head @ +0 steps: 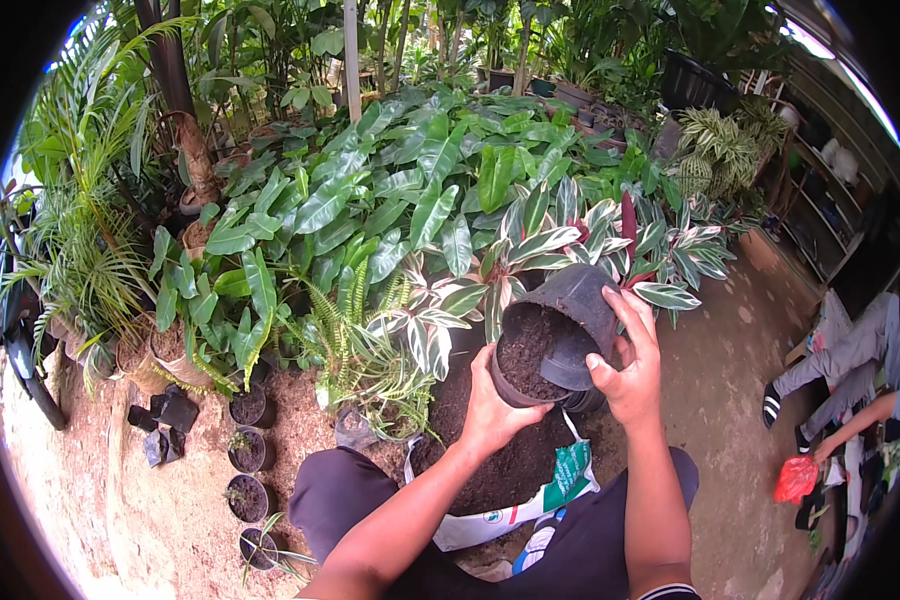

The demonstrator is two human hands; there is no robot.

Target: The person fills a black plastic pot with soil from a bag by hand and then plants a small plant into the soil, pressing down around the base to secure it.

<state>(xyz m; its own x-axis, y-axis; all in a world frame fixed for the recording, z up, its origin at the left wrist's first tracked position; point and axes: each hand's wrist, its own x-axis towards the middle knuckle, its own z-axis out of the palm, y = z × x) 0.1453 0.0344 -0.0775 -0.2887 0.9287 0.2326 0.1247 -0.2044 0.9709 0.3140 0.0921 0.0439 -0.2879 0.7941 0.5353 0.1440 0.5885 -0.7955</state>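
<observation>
My left hand [499, 409] holds a dark plastic pot [529, 367] with brown soil in it, gripping it low on its left side. My right hand [634, 352] grips a second black plastic pot [570, 296], tilted over the first one with its mouth towards the lower left. Whether soil remains inside the tilted pot is hidden. Below both hands an open white and green sack [495, 517] of dark soil [487, 480] lies between my knees. Further black pots [586, 401] show partly behind my hands.
Small soil-filled black pots [251, 450] stand in a column at the left, some with seedlings. Black plastic bags [172, 412] lie beside them. Leafy potted plants [420, 187] fill the area ahead. At the right edge another person [844, 375] sits, one hand at a red plastic bag [796, 478].
</observation>
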